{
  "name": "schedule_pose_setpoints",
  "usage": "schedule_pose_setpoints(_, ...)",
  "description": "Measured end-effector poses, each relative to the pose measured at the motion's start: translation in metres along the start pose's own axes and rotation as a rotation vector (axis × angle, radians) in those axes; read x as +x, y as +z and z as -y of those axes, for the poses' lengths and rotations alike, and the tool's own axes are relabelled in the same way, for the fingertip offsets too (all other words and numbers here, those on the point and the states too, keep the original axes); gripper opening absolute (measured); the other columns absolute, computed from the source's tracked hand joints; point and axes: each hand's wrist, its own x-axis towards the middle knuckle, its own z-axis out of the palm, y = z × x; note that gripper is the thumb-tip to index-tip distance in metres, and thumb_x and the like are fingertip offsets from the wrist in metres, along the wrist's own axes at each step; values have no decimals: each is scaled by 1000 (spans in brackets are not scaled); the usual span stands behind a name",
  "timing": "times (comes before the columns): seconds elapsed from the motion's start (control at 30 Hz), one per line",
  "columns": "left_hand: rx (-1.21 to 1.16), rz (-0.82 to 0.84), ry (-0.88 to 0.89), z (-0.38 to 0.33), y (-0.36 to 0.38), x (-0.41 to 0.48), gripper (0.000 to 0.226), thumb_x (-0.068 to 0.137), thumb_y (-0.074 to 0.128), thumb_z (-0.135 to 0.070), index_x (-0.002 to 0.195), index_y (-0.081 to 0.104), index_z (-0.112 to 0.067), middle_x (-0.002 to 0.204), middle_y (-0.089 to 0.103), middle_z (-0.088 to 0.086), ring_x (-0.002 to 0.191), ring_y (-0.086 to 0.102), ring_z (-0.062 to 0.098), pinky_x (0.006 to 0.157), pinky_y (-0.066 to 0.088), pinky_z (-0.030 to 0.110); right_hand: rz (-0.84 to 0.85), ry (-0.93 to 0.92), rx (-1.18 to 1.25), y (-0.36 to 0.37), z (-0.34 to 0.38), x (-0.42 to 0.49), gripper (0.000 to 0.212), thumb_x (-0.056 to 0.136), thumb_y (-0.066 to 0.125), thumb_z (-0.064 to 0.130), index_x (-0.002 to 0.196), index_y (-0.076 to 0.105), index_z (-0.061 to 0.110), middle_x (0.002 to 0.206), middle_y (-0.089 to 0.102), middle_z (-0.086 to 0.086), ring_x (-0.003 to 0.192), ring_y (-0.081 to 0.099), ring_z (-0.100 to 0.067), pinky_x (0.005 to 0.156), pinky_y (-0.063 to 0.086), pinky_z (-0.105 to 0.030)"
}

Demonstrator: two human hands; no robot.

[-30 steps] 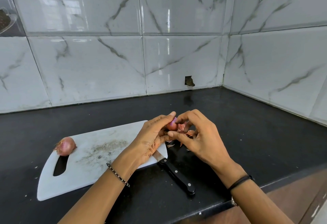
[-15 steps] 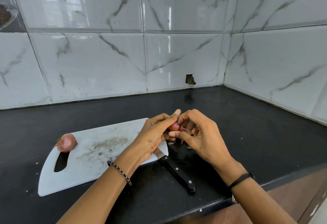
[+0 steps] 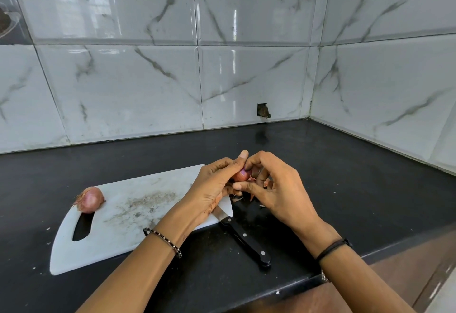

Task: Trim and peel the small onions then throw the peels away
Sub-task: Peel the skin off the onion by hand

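A small pinkish onion (image 3: 241,175) is held above the right end of the white cutting board (image 3: 128,214). My left hand (image 3: 212,189) grips it from the left, fingers curled around it. My right hand (image 3: 269,186) pinches at the onion and its loose skin from the right. A few peel scraps (image 3: 238,198) lie on the black counter under my hands. A second onion (image 3: 89,199), with its skin on, sits at the board's left end near the handle slot. A black-handled knife (image 3: 244,238) lies with its blade on the board's right edge, partly under my left hand.
The black counter (image 3: 345,177) runs into a corner of marble-patterned wall tiles. A small dark hole (image 3: 263,110) is in the back wall tile. The counter's front edge (image 3: 320,278) passes under my right wrist.
Both hands stay on the small onion; the fingers have shifted slightly around it. The board, knife and second onion have not moved.
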Motion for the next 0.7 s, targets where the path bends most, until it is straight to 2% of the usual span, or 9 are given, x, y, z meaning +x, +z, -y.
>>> schedule_pose_setpoints(0.2,21,-9,-2,0,0,1,40,86,74,-45,85,69,-5,71,65,5,60,61,12,63,54,30,-4,43,53,-1,1,0,25,80,87,28,90,66,21,87,63,9,69,58,-17,63,45,-13)
schedule_pose_setpoints(0.33,-4,-21,-16,0,-1,1,41,87,74,-44,88,69,-3,71,66,5,62,62,13,67,55,31,-5,43,20,1,2,0,24,80,86,31,82,64,21,80,61,9,69,57,-15,61,45,-13)
schedule_pose_setpoints(0.5,13,-21,-8,1,-1,2,57,88,72,-45,101,67,10,77,68,11,64,64,14,64,57,28,-16,92,28,0,2,0,36,77,88,32,93,58,21,77,61,7,67,56,-19,59,46,-13)
schedule_pose_setpoints(0.7,18,-2,8,2,-2,3,52,85,72,-48,97,70,3,79,67,11,62,62,13,65,55,31,1,28,14,1,1,0,32,80,87,30,101,63,22,90,61,9,69,55,-17,64,46,-13)
